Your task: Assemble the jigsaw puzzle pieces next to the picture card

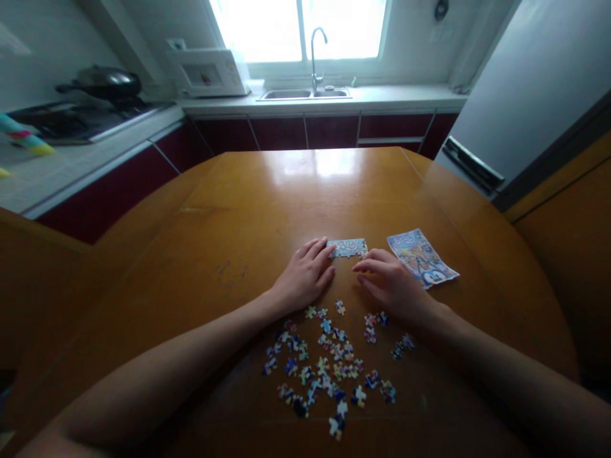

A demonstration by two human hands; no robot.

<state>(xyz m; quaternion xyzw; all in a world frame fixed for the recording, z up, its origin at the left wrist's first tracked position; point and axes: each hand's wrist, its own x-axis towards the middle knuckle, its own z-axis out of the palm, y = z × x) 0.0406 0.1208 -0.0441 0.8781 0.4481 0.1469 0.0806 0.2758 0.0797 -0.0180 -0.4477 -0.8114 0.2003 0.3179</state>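
A joined strip of jigsaw puzzle (348,247), light blue with lettering, lies on the wooden table. My left hand (308,270) rests flat at its left end, fingertips touching it and fingers stretched out. By the strip's lower right corner is my right hand (389,277), its fingers bent and a gap showing between thumb and forefinger. I make out no piece in it. Loose puzzle pieces (337,350) lie scattered between my forearms, and one single piece (340,307) sits apart, closer to the strip. Right of my right hand lies a colourful printed picture sheet (422,256), partly covered by that hand.
The round-ended wooden table (267,203) fills the foreground. Beyond it, a counter carries a sink with a tap (315,60) and a white microwave (210,71). At left a dark pan (107,83) stands on the stove; a fridge (534,95) is at right.
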